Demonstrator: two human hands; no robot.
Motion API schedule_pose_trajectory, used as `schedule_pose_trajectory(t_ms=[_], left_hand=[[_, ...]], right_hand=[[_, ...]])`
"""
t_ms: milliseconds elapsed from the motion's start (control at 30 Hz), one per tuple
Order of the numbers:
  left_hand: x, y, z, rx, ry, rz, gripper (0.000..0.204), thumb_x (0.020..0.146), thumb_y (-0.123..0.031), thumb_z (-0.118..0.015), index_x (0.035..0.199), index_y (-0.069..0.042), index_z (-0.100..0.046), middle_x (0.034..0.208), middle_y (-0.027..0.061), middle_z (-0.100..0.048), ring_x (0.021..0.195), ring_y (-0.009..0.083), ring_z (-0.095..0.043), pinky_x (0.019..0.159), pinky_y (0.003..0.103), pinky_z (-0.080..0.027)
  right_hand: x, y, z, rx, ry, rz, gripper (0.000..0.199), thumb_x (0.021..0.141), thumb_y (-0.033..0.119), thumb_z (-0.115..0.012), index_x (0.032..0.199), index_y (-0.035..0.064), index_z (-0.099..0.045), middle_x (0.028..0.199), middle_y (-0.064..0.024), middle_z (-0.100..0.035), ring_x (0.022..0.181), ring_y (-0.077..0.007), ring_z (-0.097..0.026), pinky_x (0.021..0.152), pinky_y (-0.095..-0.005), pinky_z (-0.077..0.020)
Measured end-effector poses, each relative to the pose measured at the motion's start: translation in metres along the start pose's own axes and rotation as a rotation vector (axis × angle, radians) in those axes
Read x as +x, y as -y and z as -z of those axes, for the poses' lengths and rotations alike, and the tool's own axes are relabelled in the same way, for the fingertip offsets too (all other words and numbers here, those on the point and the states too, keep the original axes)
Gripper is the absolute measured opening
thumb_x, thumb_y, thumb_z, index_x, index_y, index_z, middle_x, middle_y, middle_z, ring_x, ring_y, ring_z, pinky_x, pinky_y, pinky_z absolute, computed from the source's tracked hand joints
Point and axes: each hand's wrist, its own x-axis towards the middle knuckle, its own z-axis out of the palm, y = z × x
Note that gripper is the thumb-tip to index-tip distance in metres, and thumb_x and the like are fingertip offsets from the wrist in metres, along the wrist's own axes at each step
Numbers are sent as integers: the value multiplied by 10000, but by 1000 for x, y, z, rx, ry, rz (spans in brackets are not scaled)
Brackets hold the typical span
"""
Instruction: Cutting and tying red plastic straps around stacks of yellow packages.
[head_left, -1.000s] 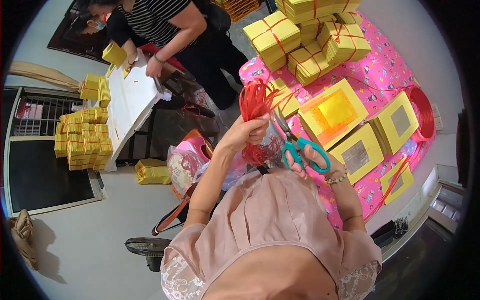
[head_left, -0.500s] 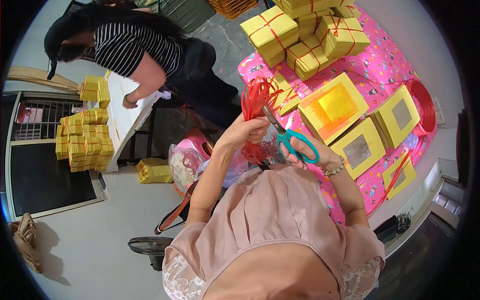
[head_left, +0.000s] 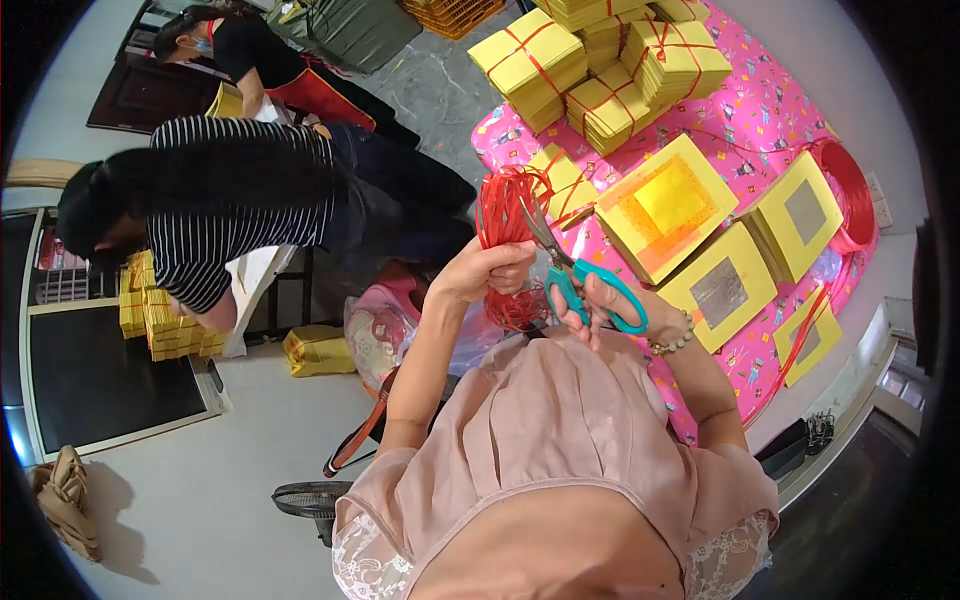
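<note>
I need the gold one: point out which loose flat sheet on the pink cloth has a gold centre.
The big sheet nearest the scissors; the other centres look silver-grey.

The scissors (head_left: 585, 285) have teal handles and grey metal blades, and the bundle of string (head_left: 505, 215) beside them is bright red. The surface (head_left: 790, 110) wears a hot-pink cover with a scattered print of small many-coloured figures; on it lie yellow paper stacks (head_left: 530, 65) tied with red string, far off, and yellow sheets (head_left: 665, 205) with gold or silver centre squares, to the right. At left, a person's shirt (head_left: 235, 195) is striped black and white.
</note>
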Motion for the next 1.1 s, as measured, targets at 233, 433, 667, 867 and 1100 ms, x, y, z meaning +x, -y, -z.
schedule_pose_trajectory(t_ms=[233,433,667,867,1100], left_hand=[[-1,0,0,98,-44,5,259,851,-138,-529,633,-104,-392,495,-68,-286,403,46,-257,384,230,-161],[-1,2,-1,155,-91,25,200,838,-114,-532,671,-87,-425,505,-65,-303,413,45,-266,399,225,-165],[0,8,3,191,-121,2,170,828,-104,-537,691,-84,-439,519,-61,-322,426,46,-282,403,225,-172],[2,11,12,152,-55,5,110,847,-135,-556,897,-44,-519,567,-60,-353,454,37,-292,409,210,-183],[1,11,7,167,-76,-3,112,850,-162,-566,842,-67,-506,550,-70,-339,441,33,-283,405,209,-175]], right_hand=[[6,-4,-2,-16,-28,-55,569,836,628,-404,944,74,-477,754,8,-446,649,-64,-493,512,-198,-469],[9,0,-2,-7,-31,-70,573,839,631,-394,943,74,-478,749,10,-440,654,-60,-495,517,-205,-478],[4,2,-3,12,-41,-56,594,829,642,-399,950,67,-480,756,8,-453,654,-61,-504,525,-209,-488],[3,4,-6,21,-70,-64,583,834,631,-402,964,68,-476,766,7,-454,655,-65,-505,533,-216,-501],[4,5,-6,5,-47,-69,553,844,608,-412,972,74,-473,782,2,-447,679,-66,-504,539,-217,-507]])
